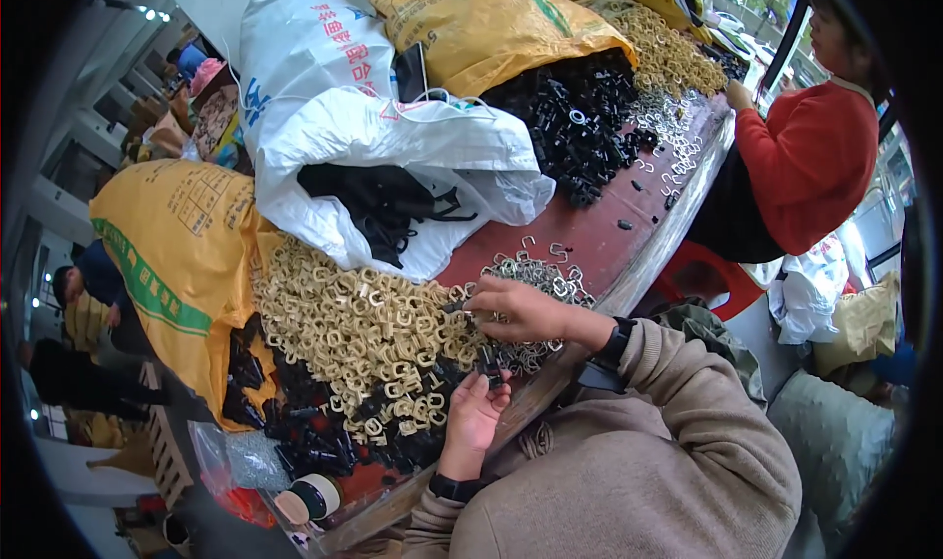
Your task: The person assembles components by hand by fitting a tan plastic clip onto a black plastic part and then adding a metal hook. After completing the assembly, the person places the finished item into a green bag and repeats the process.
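My left hand (475, 417) pinches a black part (492, 365); right hand (530, 310) has fingers bent beside the tan loops (344, 328), can't honestly tell if they're gripping anything.

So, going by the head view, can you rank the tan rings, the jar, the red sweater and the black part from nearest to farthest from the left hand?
From the left hand:
1. Black part: held in it.
2. Tan rings: heaped to its left, the pile's edge close by.
3. Jar: farther left and lower.
4. Red sweater: far off, upper right.
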A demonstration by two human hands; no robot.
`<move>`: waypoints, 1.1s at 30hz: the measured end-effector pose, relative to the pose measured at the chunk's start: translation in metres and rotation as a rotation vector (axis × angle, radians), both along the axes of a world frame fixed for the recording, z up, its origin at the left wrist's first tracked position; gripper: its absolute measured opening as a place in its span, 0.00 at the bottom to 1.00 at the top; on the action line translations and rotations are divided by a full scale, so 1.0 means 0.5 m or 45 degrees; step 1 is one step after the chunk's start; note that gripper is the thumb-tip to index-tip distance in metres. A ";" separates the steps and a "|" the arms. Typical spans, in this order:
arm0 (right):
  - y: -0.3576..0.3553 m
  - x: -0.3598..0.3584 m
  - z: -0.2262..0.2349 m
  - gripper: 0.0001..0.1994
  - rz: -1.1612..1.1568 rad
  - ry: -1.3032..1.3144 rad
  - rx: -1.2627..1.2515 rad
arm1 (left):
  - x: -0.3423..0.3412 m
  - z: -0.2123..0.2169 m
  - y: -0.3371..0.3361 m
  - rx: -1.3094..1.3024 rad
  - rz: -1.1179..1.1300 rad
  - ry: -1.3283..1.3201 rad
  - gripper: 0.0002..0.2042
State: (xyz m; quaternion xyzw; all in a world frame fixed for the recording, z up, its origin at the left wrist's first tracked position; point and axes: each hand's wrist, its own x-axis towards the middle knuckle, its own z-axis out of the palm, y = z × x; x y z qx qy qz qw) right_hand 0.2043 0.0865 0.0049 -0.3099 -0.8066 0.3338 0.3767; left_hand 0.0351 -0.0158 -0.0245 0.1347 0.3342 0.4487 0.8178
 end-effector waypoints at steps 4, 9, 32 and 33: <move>-0.025 0.035 0.028 0.14 0.131 0.124 -0.183 | 0.002 0.013 0.002 0.023 -0.019 0.026 0.14; -0.057 0.056 0.050 0.13 0.277 0.144 -0.299 | 0.007 0.024 0.013 0.051 -0.142 -0.015 0.12; -0.103 0.049 0.058 0.17 0.453 -0.064 -0.224 | 0.004 0.017 -0.004 -0.068 -0.422 -0.056 0.18; -0.108 0.051 0.054 0.17 0.428 -0.067 -0.222 | 0.005 0.014 -0.004 -0.082 -0.427 -0.063 0.18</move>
